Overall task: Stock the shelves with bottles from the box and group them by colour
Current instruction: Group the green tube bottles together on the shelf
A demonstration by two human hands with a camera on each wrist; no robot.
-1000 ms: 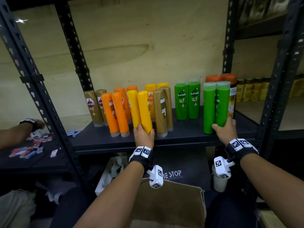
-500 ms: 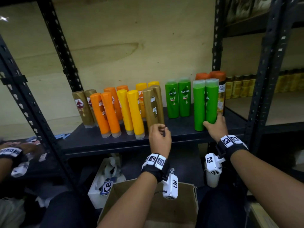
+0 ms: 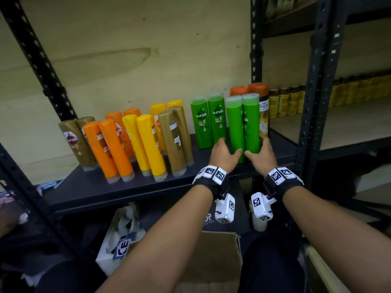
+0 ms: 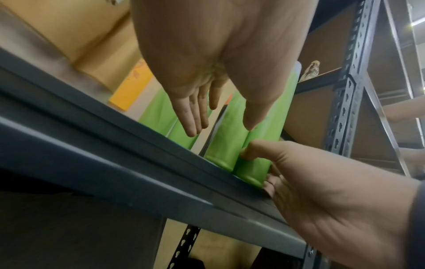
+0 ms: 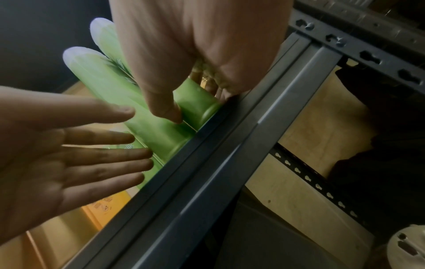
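Observation:
Two plain green bottles [image 3: 243, 123] stand side by side at the front right of the dark shelf [image 3: 127, 187]. My right hand [image 3: 257, 148] grips the right one low down, thumb in front [image 4: 250, 151], fingers behind. My left hand [image 3: 227, 148] is open, its straight fingers [image 5: 138, 151] against the left bottle's side. Two labelled green bottles [image 3: 209, 121] stand just behind to the left. Further left stand brown [image 3: 173, 140], yellow [image 3: 146, 142], orange [image 3: 108, 149] and more brown bottles [image 3: 73, 140]. The cardboard box [image 3: 211, 261] sits below between my arms.
Orange-capped bottles [image 3: 259, 89] stand behind the green pair, against the black upright [image 3: 257, 60]. Amber jars [image 3: 285, 100] line the neighbouring shelf on the right. A white box [image 3: 118, 240] and a white cup [image 3: 259, 223] lie below the shelf. Small packets [image 3: 48, 185] lie at far left.
My left hand has let go of the yellow bottles and moved right to the green pair. My right hand has stayed low on the green bottles.

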